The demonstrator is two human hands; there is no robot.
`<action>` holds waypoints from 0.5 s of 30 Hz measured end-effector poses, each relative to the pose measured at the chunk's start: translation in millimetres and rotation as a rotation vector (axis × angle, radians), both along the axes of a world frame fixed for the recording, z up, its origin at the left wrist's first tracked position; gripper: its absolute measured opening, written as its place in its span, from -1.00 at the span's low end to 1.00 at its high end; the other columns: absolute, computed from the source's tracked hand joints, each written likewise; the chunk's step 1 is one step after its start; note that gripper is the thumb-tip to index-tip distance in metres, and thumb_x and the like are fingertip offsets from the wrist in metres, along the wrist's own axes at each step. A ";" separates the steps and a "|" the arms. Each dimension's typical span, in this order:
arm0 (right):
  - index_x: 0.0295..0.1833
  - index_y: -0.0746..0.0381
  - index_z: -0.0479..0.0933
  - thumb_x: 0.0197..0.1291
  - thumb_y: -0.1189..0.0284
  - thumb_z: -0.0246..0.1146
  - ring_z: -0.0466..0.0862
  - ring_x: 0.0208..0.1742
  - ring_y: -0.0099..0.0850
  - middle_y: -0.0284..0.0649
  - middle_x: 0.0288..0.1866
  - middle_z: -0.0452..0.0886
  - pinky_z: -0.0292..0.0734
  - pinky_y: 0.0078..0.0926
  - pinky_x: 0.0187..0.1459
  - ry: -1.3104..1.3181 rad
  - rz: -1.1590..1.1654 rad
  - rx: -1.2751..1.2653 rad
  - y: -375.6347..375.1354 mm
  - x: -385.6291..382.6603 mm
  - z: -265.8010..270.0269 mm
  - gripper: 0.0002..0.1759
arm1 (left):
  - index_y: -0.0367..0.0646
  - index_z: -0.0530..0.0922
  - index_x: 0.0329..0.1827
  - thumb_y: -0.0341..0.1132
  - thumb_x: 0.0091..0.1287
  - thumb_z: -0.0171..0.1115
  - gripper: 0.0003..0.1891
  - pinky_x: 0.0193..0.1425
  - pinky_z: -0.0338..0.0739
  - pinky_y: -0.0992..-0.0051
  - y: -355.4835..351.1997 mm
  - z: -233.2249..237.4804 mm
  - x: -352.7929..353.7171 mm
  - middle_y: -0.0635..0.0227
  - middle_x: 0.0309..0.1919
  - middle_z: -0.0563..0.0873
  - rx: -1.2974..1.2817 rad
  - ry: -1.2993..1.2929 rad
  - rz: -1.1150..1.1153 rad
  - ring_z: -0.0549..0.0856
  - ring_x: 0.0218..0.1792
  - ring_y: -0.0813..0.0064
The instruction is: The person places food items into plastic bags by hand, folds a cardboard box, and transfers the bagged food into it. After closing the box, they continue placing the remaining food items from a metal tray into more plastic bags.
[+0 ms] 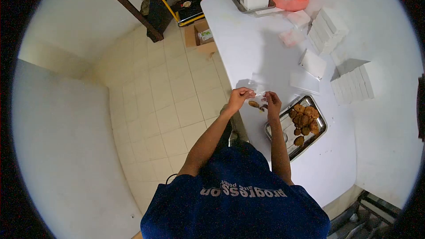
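Your left hand (239, 98): fingers pinched on what seems a clear bag (256, 94), too small to confirm. A brown food piece (253, 104) sits between the hands, over the desk (248, 48) edge. Your right hand (272, 102): fingers clenched on the bag's other side. Tray (292, 148) of fried pieces: left edge partly hidden by your forearm.

clear plastic bag (258, 93): small, see-thru, crumpled, hard to make out vs white bkgd. sits centre of frame, slightly right. stretched betw l hand (239, 97) & r hand (272, 102), both pinching its edges, held up in air.
brown fried piece (253, 104): small, oval, golden-brown, lying roughly flat, just below bag, betw the 2 hands. inside bag or under it: can't tell.
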State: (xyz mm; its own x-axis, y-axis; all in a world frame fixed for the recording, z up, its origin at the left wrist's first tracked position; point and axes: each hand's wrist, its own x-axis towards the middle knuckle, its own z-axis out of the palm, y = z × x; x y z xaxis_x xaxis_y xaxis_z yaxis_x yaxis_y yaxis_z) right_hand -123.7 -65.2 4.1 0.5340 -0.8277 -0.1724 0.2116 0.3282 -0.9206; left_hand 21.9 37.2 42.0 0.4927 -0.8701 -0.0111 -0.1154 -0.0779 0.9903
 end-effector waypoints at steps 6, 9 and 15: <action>-0.07 0.25 0.55 0.31 0.39 0.24 0.67 -0.23 -0.44 -0.26 -0.19 0.67 0.62 -0.51 -0.33 -0.086 0.047 -0.048 4.9 -15.3 -2.7 -0.82 | -0.40 0.55 0.00 -0.37 0.50 0.02 -0.75 0.08 0.62 0.39 10.4 -13.0 -1.0 0.11 -0.15 0.74 -0.035 0.007 -0.012 0.74 -0.09 0.34; -0.02 0.21 0.54 0.25 0.34 0.32 0.67 -0.17 -0.47 -0.24 -0.08 0.68 0.61 -0.53 -0.27 -0.105 0.101 0.020 3.9 -17.5 -0.5 -0.75 | -0.41 0.55 -0.01 -0.36 0.53 -0.06 -0.73 0.09 0.62 0.40 16.2 -5.8 -4.3 0.11 -0.15 0.73 -0.067 -0.019 0.012 0.73 -0.09 0.35; 0.10 0.31 0.49 0.24 0.41 0.31 0.70 -0.09 -0.39 -0.15 -0.04 0.68 0.66 -0.50 -0.17 -0.129 0.151 -0.047 1.4 -13.5 6.2 -0.64 | -0.42 0.53 -0.03 -0.48 0.48 -0.04 -0.80 0.04 0.61 0.42 19.1 -14.0 0.9 0.10 -0.13 0.73 -0.090 0.004 0.022 0.74 -0.15 0.36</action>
State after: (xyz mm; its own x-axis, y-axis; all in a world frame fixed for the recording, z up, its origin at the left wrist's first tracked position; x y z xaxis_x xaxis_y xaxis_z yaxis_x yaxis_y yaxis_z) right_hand -137.2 -63.8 10.3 0.6675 -0.7424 -0.0575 0.2809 0.3226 -0.9039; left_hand 22.9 56.3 28.0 0.5117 -0.8567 0.0648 -0.1103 0.0092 0.9939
